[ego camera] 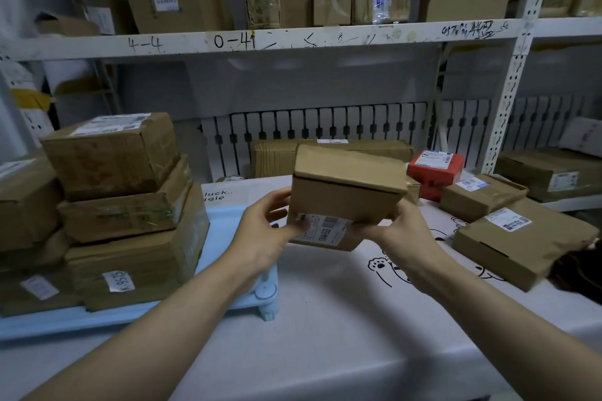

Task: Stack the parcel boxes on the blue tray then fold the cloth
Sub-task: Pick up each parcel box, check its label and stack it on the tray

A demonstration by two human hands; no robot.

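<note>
- Parcel box (345, 198) is held above the table, right of the blue tray (224, 231); your left hand (264, 238) and right hand (400, 231) clamp fingers on its ends.
- Tray stack (127, 205) already leans; adding the box off-centre could topple it.

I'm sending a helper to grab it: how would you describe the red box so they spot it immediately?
Look at the white cloth-covered table, far right side, near the upright shelf post. The red box sits there behind the brown parcels, the only red one among brown cardboard.

The blue tray (228, 231) lies mostly hidden under stacked boxes (127, 205), its left end cut off.
</note>
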